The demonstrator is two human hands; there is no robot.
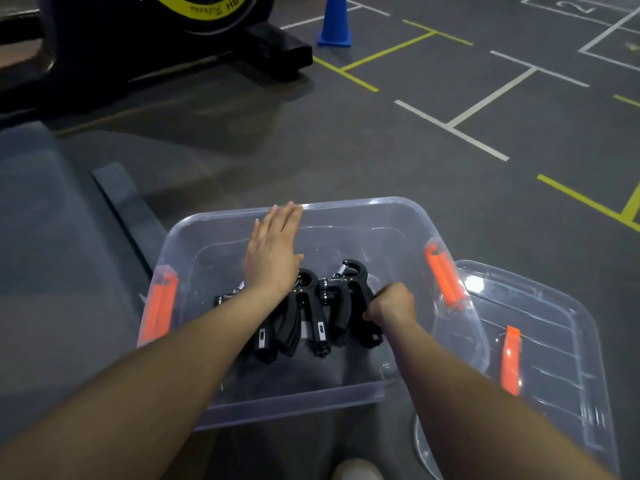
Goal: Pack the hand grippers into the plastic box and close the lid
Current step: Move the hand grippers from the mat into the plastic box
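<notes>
Bare forearms reach down into the clear plastic box (346, 211) on the floor. The right hand (389, 303) is fisted around a black hand gripper (349, 299), seemingly lining it up beside two others. The left hand (273, 252) hovers flat, fingers spread, holding nothing. The ribbed transparent lid (554, 341) lies just right.

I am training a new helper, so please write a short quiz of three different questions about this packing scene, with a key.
1. True or false: the lid is already closed on the plastic box.
2. Which hand is shut on a hand gripper? A) left hand B) right hand
3. Fill in: the lid lies on the floor to the ____ of the box.

Key: 1 false; 2 B, since the left hand is open and flat above the other hand grippers; 3 right.
</notes>
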